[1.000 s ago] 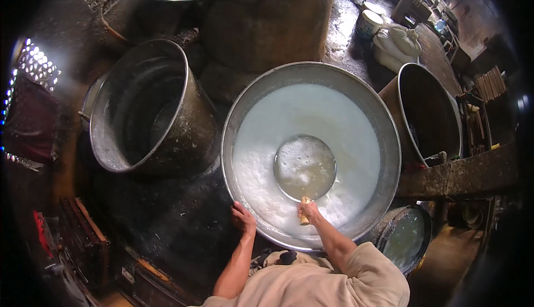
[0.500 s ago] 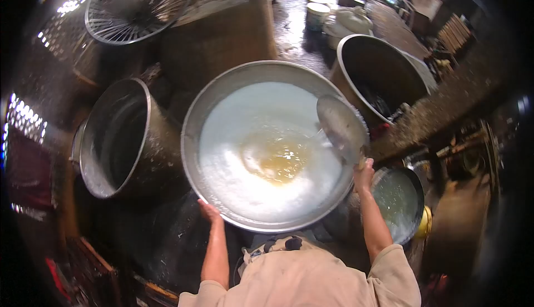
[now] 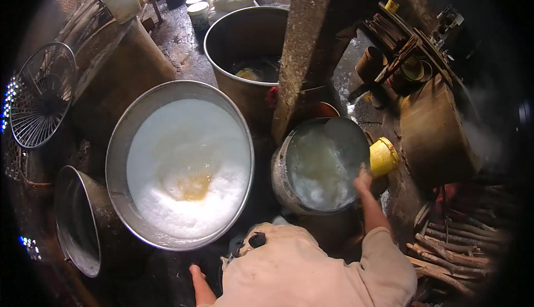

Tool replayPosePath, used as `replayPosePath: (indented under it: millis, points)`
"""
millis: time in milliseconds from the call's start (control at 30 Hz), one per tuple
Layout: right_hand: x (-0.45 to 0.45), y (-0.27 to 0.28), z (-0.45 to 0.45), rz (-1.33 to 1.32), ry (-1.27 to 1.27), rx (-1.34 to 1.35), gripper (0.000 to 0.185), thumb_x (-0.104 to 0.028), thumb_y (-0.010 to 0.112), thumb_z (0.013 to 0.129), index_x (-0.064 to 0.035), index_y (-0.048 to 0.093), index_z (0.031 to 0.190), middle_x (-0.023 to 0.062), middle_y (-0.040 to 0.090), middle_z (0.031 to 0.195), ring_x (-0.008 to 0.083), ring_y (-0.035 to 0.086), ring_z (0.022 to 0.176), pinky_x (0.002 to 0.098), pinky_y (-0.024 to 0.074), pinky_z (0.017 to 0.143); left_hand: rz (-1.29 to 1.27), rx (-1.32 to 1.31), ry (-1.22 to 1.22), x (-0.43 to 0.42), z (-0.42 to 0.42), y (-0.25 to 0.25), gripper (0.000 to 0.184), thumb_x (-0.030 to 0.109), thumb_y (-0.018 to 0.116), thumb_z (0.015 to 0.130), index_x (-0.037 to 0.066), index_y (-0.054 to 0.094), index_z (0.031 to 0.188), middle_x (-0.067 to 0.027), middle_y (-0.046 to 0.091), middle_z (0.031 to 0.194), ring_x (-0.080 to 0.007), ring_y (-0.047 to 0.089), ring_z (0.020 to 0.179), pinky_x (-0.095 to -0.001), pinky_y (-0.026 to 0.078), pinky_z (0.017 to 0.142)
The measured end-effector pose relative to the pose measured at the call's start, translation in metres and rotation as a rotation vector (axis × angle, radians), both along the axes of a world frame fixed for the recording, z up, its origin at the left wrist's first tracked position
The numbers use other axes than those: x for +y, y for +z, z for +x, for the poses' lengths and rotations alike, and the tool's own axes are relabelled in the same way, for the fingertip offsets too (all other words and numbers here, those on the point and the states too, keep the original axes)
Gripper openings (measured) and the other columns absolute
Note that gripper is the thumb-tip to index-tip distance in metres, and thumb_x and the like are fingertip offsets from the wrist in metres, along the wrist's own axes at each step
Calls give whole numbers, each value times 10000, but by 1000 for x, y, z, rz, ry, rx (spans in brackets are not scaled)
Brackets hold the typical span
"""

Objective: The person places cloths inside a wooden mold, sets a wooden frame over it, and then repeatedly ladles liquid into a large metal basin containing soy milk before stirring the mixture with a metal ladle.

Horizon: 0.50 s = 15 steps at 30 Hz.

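My right hand (image 3: 362, 180) is closed on the short handle of a wide, round metal ladle (image 3: 349, 143). The ladle's dark bowl hangs over the right side of a round vat (image 3: 280, 182) of cloudy greenish liquid; whether it touches the liquid I cannot tell. To the left stands a large metal pan (image 3: 118, 207), full of whitish liquid with foam and a yellowish patch in the middle. Below the pan's near rim, apart from it, my left hand (image 3: 196, 272) hangs with nothing in it, its thumb away from the fingers.
A yellow bucket (image 3: 384, 158) sits right of the vat, close to my right hand. A post (image 3: 303, 45) rises behind it, beside a deep pot (image 3: 245, 84). Another pot (image 3: 83, 223) leans at left, near a fan (image 3: 47, 95). Firewood (image 3: 456, 246) lies at lower right.
My right hand has carried the ladle from the pan's right rim over to the vat. My left hand has come off the pan's rim. The view has turned to the right.
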State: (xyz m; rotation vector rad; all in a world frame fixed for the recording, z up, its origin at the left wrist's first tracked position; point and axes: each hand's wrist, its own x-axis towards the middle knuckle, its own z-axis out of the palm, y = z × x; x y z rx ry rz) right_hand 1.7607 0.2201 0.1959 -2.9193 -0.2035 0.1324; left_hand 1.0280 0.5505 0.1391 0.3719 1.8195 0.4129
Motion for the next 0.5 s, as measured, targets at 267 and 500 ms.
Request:
replayPosePath:
  millis: [267, 500]
  points:
    - [90, -46, -95, 1047, -666, 997, 66, -40, 567, 773, -64, 506, 761, 55, 457, 556, 201, 477, 436, 404, 425, 390, 77, 138, 77, -38, 10, 30, 270, 230, 521, 748, 73, 586, 958, -61, 567, 900, -239, 559, 785, -413, 451, 663]
    - [101, -50, -93, 1021, -574, 1303, 53, -34, 531, 834, -49, 490, 804, 34, 451, 584, 143, 450, 447, 292, 432, 403, 194, 264, -10, -3, 26, 89, 236, 270, 532, 750, 142, 560, 947, -24, 543, 895, -206, 526, 790, -390, 360, 572]
